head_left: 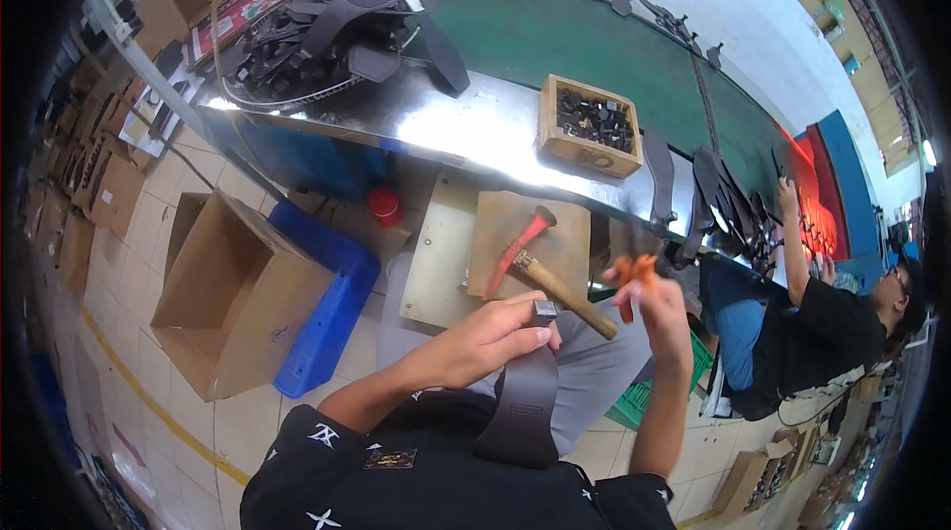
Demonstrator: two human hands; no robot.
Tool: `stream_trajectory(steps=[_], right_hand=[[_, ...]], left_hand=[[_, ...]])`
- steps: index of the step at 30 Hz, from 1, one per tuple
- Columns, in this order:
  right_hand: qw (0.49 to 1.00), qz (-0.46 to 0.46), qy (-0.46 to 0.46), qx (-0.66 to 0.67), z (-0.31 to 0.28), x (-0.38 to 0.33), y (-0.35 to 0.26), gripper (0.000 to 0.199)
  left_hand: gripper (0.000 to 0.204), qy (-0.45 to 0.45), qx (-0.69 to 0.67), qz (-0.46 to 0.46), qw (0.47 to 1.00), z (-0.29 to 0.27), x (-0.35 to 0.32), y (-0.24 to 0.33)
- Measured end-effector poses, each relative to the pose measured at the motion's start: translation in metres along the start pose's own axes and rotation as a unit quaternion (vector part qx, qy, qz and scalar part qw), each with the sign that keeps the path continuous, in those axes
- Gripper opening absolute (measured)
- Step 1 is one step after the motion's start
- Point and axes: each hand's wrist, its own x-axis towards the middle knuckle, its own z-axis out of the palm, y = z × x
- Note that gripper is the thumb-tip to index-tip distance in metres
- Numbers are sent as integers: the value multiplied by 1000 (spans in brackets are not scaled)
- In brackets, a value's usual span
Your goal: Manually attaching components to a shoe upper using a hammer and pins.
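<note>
My left hand (485,337) is closed around a dark brown strap (530,401), pinching it near a small metal buckle (545,309). The strap's wide end hangs down over my lap. Raised to the right, my right hand (656,307) grips orange-handled scissors (634,277); motion blurs their blades. Just ahead of my hands, a hammer (565,294) with a red head and wooden handle lies on a brown board (570,223). The board rests on a pale low bench (431,263).
A wooden box (545,129) of small dark parts stands on the metal table edge (456,119). Dark straps (367,25) are heaped at the left, with more straps (708,193) at the right. A cardboard box (233,302) leans on a blue crate (327,322). A co-worker (822,332) sits at right.
</note>
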Motion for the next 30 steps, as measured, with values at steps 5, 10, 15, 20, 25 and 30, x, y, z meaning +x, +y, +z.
stream_trajectory(steps=[5, 10, 15, 20, 25, 30], right_hand=[[965, -65, -178, -179, 12, -49, -36, 31], [896, -107, -182, -391, 7, -61, -75, 35], [881, -83, -193, -424, 4, -64, -90, 40], [884, -45, -176, -430, 8, -67, -92, 47], [883, -41, -169, -436, 11, -68, -96, 42], [873, -27, -179, -452, 13, -69, -102, 41]], left_hand=[[27, -54, -96, -62, 992, 10, 6, 1], [28, -75, -83, -91, 990, 13, 5, 1], [29, -105, -86, -93, 986, 15, 6, 3], [30, -102, -78, -75, 989, 18, 6, 5], [31, -101, -62, -79, 990, 19, 8, 5], [31, -91, -77, -85, 989, 20, 8, 5]])
